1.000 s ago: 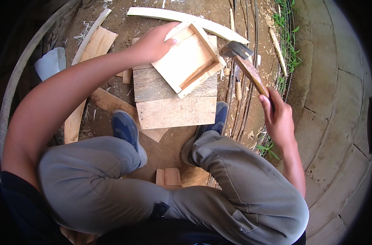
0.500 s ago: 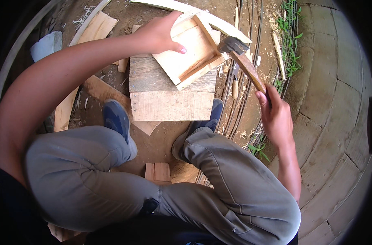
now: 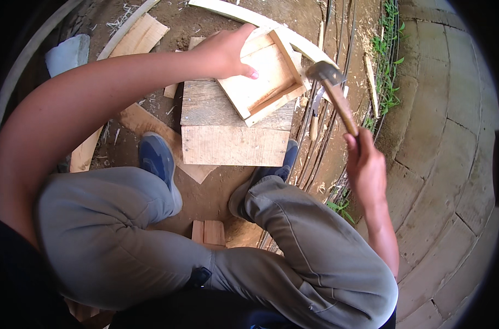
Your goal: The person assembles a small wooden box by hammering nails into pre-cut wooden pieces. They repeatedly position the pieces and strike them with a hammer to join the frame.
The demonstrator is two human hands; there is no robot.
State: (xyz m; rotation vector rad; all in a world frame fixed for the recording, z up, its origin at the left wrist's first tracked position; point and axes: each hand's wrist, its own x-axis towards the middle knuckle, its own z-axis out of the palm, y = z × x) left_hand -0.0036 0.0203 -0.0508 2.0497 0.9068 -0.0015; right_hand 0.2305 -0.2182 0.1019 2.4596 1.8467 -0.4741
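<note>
My left hand (image 3: 223,55) grips the left side of a shallow wooden box (image 3: 267,71), its thumb over the rim and its other fingers hidden behind. The box lies tilted on a low wooden work block (image 3: 236,145), open side up. In my right hand (image 3: 366,164) is a hammer (image 3: 340,104), held by its wooden handle. The dark metal head is just off the box's right corner, with a small gap between them.
A wooden-handled knife (image 3: 314,126) lies on dark rods (image 3: 329,112) right of the block. Boards (image 3: 140,35) and shavings litter the dirt at the left. A long curved wooden strip (image 3: 293,35) lies beyond the box. Paving slabs (image 3: 441,131) run along the right.
The hammer head has moved slightly right and down, away from the box's corner. My right hand has lowered a little. My left hand still grips the box.
</note>
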